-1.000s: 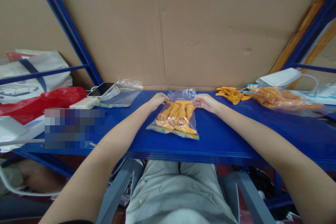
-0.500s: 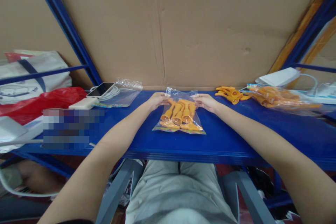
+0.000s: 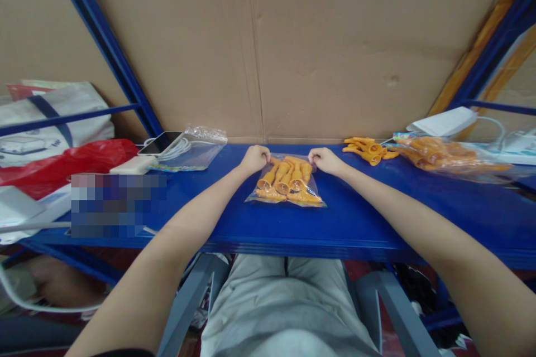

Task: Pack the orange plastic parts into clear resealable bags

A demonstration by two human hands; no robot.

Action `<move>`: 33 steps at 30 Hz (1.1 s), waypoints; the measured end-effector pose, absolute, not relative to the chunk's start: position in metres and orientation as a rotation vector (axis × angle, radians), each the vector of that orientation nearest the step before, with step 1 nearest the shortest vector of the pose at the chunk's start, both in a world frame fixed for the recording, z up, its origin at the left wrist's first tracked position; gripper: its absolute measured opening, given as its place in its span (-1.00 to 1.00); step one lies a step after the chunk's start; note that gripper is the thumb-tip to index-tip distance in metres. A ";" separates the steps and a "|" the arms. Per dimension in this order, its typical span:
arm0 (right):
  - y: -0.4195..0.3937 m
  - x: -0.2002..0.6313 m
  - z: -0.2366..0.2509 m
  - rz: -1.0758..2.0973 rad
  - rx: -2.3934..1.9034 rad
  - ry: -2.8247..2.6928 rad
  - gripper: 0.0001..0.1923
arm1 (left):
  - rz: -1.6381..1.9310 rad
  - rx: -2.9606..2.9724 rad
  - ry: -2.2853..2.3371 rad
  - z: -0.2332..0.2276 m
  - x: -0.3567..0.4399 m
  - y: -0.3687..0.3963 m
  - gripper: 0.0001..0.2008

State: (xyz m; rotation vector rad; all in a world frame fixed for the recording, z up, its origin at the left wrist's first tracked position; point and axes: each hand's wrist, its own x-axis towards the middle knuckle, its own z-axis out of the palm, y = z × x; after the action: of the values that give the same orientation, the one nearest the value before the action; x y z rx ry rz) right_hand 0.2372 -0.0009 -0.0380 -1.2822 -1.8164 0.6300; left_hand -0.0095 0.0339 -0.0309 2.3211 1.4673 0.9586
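A clear plastic bag point(image 3: 274, 198) lies on the blue table point(image 3: 259, 231) in front of me, its coloured printed edge toward me. Inside it are several orange plastic pieces point(image 3: 285, 178) with hollow, flared ends. My left hand point(image 3: 255, 159) pinches the bag's far left corner, fingers curled. At the far right corner, my right hand point(image 3: 326, 160) grips the bag the same way. The bag's far edge between the hands looks folded down.
More loose orange pieces point(image 3: 369, 150) lie at the back right, beside another filled bag point(image 3: 444, 153) and a white device point(image 3: 444, 121). On the left are a flat clear bag point(image 3: 205, 148), a phone point(image 3: 161, 143), a cable and a red plastic bag point(image 3: 84, 159). Cardboard point(image 3: 293, 56) stands behind.
The bag's far edge, which stood up between my hands, is now lower and folded. Both hands have rolled over with their fingers curled in, still at the corners.
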 end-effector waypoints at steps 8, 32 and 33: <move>-0.009 0.244 -0.030 0.409 -1.351 -2.123 -0.70 | 0.715 2.764 1.490 -0.029 -0.013 0.030 -0.80; -0.017 0.243 -0.022 1.225 -1.201 -1.837 -0.76 | 0.647 2.936 1.540 -0.022 -0.009 0.012 -0.70; -0.019 0.242 -0.021 1.199 -1.225 -1.842 -0.74 | 0.657 2.940 1.529 -0.022 -0.009 0.011 -0.69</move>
State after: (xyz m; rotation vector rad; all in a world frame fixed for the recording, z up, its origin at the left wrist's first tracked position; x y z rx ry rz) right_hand 0.2423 -0.0190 -0.0209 -1.2249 -1.8422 1.1994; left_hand -0.0091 0.0113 -0.0221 2.9395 1.5294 0.6573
